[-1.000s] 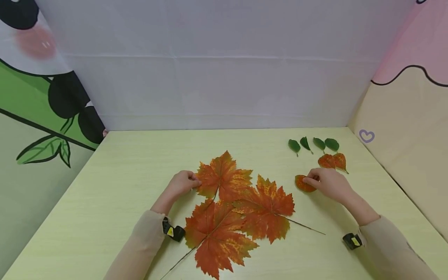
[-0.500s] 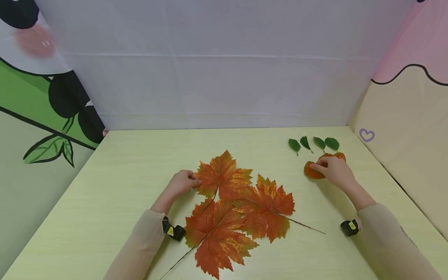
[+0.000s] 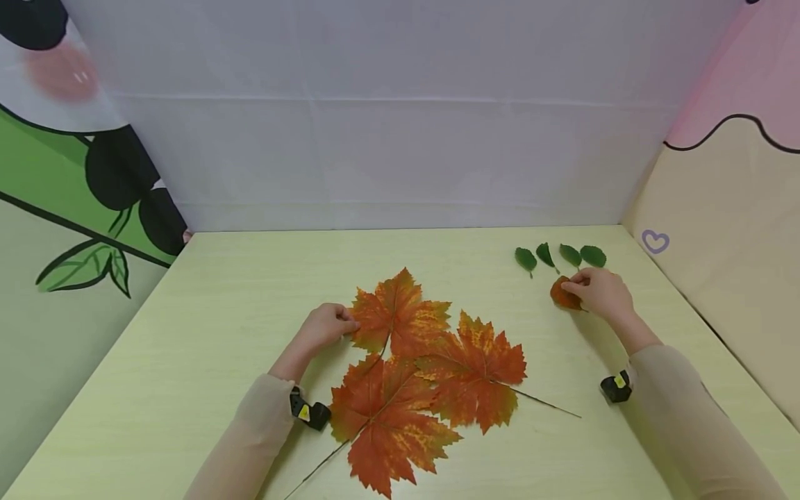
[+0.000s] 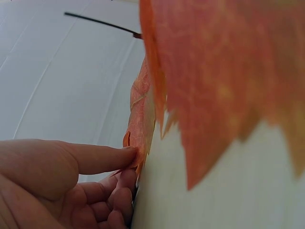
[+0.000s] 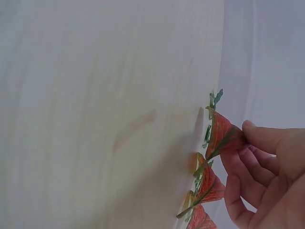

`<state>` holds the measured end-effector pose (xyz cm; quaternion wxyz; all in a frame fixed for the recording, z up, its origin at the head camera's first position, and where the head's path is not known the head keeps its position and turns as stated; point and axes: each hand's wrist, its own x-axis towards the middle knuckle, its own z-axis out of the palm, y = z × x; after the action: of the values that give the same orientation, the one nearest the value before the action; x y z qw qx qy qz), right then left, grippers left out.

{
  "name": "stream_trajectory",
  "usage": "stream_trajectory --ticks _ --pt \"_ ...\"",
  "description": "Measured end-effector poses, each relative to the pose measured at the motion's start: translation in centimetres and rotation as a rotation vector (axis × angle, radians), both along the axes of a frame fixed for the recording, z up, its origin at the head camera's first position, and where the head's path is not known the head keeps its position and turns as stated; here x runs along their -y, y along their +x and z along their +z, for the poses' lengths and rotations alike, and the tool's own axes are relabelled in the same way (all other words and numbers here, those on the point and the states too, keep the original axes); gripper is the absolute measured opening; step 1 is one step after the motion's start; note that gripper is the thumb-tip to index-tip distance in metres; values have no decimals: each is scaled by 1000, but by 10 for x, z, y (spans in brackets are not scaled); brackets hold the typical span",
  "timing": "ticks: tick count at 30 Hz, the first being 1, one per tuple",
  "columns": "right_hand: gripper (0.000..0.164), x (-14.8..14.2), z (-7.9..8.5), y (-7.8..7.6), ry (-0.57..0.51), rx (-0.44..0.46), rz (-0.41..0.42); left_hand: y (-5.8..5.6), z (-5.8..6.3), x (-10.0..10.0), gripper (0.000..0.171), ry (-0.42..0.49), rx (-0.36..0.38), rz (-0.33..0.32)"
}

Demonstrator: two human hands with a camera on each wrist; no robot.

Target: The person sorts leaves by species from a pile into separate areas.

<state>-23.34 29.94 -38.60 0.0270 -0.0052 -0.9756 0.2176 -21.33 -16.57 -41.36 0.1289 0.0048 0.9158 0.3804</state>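
My left hand (image 3: 325, 325) pinches the left tip of the upper orange maple leaf (image 3: 400, 309); in the left wrist view, thumb and finger hold that leaf's edge (image 4: 138, 129). Two more big maple leaves with thin stems, a lower one (image 3: 390, 423) and a right one (image 3: 478, 375), lie overlapping it. At the right, my right hand (image 3: 603, 292) holds a small orange leaf (image 3: 562, 295) between thumb and fingers. The right wrist view shows this small leaf (image 5: 220, 134) close over the table, with two similar orange leaves (image 5: 209, 186) beside it, which the hand hides in the head view.
Several small green leaves (image 3: 526, 259) lie in a row at the back right of the pale wooden table (image 3: 206, 333). Behind the table stands a plain grey-white backdrop (image 3: 400, 160). Printed cloth walls (image 3: 731, 229) flank both sides.
My right hand has moved back and slightly right with the small orange leaf, toward the other small orange leaves, now covering them. The left hand and maple leaves have stayed put.
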Motion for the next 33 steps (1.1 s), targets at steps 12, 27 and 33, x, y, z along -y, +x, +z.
stream_trajectory --ticks 12,27,33 --pt "37 -2 -5 -9 -29 14 -55 0 1 -1 15 -4 1 -1" --pt "37 5 6 5 -26 4 -116 0 0 -1 16 -10 8 6" --pt "28 21 9 16 -28 -105 -52 0 1 1 16 -2 -9 -7"
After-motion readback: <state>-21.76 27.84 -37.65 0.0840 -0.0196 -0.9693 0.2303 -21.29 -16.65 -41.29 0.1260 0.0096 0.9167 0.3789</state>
